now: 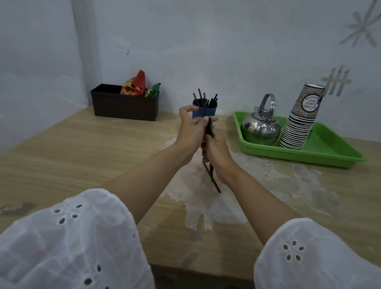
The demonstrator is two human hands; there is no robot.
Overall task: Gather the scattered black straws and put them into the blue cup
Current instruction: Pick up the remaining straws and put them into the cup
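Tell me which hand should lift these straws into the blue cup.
Probably the right hand: it grips the straw bundle round its middle. The left hand only pinches the upper ends beside the blue cup, so it could steady that.

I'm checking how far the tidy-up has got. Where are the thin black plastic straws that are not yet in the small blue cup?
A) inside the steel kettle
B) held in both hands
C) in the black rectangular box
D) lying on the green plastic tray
B: the left hand and right hand both grip the bundle of thin black plastic straws in front of the small blue cup, which already holds others.
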